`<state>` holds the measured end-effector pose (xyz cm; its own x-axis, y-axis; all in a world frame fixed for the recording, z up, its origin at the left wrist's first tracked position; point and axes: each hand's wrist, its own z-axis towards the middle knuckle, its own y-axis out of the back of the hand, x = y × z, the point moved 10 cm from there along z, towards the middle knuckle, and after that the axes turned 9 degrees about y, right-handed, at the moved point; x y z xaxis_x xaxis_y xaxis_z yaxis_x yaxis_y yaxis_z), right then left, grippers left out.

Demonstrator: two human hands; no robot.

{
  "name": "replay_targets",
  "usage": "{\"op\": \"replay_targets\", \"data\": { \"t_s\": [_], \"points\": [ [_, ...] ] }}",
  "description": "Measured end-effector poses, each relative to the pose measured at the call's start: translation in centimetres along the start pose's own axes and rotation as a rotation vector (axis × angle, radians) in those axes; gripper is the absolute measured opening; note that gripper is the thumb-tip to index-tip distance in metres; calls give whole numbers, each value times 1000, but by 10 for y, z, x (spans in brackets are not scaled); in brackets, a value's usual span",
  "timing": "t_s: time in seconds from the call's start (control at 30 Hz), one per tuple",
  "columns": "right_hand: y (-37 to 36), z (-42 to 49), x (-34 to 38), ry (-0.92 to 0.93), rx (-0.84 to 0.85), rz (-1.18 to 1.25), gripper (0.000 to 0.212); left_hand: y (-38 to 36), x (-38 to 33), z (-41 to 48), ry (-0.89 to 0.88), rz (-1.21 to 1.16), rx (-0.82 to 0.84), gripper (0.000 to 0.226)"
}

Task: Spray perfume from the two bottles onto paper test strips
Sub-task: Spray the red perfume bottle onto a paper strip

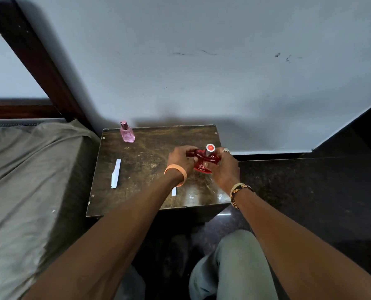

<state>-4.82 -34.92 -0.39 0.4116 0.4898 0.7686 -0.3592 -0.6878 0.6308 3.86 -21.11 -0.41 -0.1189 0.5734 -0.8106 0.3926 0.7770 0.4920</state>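
Note:
A red perfume bottle with a silver and red cap is held over the right side of the small dark wooden table. My left hand grips its left side and my right hand grips its right side. A pink perfume bottle stands upright at the table's far left corner. One white paper strip lies flat on the table's left part. A second white strip shows only partly under my left wrist.
A bed with a grey-green sheet borders the table on the left, with a dark wooden frame behind it. A pale wall rises right behind the table. Dark floor lies to the right. My knees are below.

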Motion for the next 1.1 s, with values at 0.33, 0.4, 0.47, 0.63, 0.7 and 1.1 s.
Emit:
{"op": "replay_targets", "data": {
  "t_s": [0.33,0.4,0.47,0.63,0.7,1.1],
  "points": [
    [-3,-23,-33,-68,58,-75,40,-30,27,-16,44,16,60,31],
    [-5,-22,-34,-66,56,-75,39,-29,30,-14,46,23,57,31],
    [-6,-22,-33,-48,47,-75,38,-27,33,-12,59,19,51,31],
    [-7,-22,-32,-36,50,-78,41,-27,35,-11,45,-22,104,34],
    [-6,-22,-30,-23,51,-94,44,-24,27,-14,8,-27,93,39],
    [-4,-20,-13,52,68,-186,25,-34,-30,-32,-267,192,139,41]
  ]
}}
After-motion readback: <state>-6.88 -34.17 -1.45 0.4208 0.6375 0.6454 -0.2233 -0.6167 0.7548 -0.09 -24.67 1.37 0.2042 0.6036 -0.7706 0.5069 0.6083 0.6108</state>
